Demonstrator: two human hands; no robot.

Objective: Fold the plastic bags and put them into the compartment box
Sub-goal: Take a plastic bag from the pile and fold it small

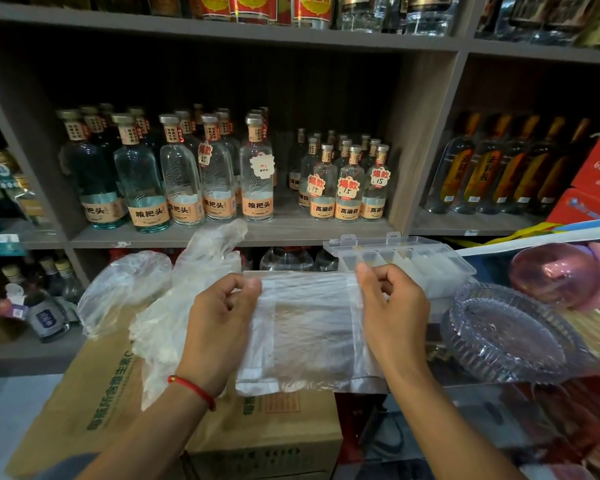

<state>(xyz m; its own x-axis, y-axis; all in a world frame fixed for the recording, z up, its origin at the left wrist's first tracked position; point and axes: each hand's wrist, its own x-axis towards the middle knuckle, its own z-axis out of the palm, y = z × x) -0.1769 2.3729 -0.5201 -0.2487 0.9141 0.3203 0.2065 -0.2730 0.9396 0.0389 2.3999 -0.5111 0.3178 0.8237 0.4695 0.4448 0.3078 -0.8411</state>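
Bottle-lined shelves [222, 237] fill twelve o'clock. A plastic bag [309, 327] is pinched flat at its top corners by left hand [219, 320] and right hand [392, 313], centre frame; the compartment box [406, 261] is open at one o'clock.

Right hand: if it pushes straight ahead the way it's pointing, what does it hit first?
Probably the clear compartment box, open just beyond the right hand, which pinches the plastic bag. Depth between them is unclear.

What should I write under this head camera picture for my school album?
Two hands, left hand and right hand, hold a flattened plastic bag in front of an open compartment box.
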